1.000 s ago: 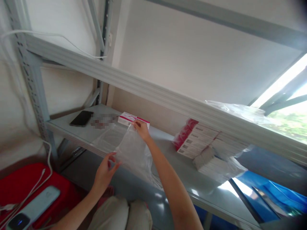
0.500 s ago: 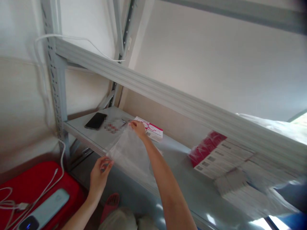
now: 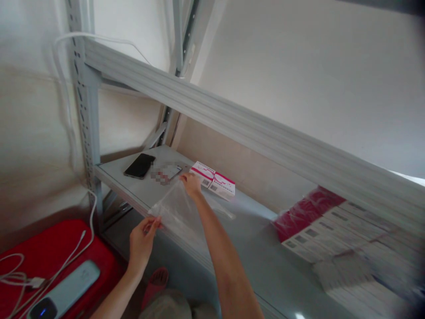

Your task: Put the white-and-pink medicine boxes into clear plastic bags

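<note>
A clear plastic bag (image 3: 181, 208) is stretched out over the front part of the grey shelf (image 3: 252, 241). My left hand (image 3: 143, 237) pinches its near left corner at the shelf's front edge. Farther back, my right hand (image 3: 191, 184) has its fingers closed on the bag's far edge. Just behind that hand, two white and pink boxes (image 3: 222, 184) lie side by side. To the left of the right hand sits a small item blurred by pixels (image 3: 162, 173), with a black phone (image 3: 140, 166) beyond it.
Plastic-wrapped stacks of white and magenta boxes (image 3: 318, 221) fill the shelf's right side. A metal beam (image 3: 212, 104) crosses above the shelf. At lower left, a red surface (image 3: 99, 241) carries a pale blue device (image 3: 71, 288) and white cables (image 3: 71, 257).
The view has shifted, so the shelf's contents appear somewhat farther right. My left thumb and fingers have closed on the bag's corner. The right hand keeps its hold at the far edge.
</note>
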Demonstrator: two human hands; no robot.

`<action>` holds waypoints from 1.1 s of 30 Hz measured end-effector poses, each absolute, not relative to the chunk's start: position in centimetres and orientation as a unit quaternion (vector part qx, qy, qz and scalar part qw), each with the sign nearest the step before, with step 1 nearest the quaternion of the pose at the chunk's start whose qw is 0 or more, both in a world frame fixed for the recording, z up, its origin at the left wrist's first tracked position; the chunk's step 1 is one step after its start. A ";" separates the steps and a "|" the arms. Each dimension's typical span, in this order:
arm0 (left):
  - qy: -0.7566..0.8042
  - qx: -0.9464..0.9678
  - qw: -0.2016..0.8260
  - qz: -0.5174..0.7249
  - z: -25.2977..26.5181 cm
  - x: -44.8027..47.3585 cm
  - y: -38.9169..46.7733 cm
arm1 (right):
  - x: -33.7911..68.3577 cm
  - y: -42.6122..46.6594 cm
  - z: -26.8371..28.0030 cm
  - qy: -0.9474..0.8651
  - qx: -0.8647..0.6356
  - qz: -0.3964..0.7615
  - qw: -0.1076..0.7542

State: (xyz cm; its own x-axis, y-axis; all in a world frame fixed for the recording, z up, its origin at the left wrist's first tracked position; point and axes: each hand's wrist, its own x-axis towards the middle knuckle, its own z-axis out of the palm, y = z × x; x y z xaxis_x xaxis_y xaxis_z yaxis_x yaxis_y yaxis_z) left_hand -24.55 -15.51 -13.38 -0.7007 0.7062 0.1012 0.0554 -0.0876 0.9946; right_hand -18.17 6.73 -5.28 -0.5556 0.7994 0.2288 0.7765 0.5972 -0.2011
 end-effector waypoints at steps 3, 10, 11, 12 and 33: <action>0.630 0.305 0.232 0.675 -13.7 -24.6 -15.2 | -18.4 6.6 -5.4 -0.884 -0.441 0.034 0.152; 0.633 0.305 0.226 0.675 -13.6 -24.5 -15.0 | -18.4 6.8 -6.1 -0.888 -0.431 0.015 0.160; 0.633 0.306 0.225 0.675 -13.6 -24.5 -15.0 | -18.4 6.8 -6.2 -0.886 -0.433 0.012 0.163; 0.633 0.307 0.224 0.674 -13.6 -24.5 -15.0 | -18.5 6.8 -6.4 -0.884 -0.436 0.010 0.167; 0.681 0.340 0.201 0.617 -13.1 -24.2 -14.9 | -19.3 7.0 -6.7 -0.900 -0.393 -0.057 0.179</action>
State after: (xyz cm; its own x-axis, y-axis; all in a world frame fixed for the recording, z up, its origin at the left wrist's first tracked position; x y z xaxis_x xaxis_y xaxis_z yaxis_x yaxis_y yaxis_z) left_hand -24.23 -14.93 -13.09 -0.6888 0.7102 0.1455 0.2151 0.0085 0.9766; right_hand -19.33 6.99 -6.74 -0.6273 0.6874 0.3661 0.7279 0.6846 -0.0382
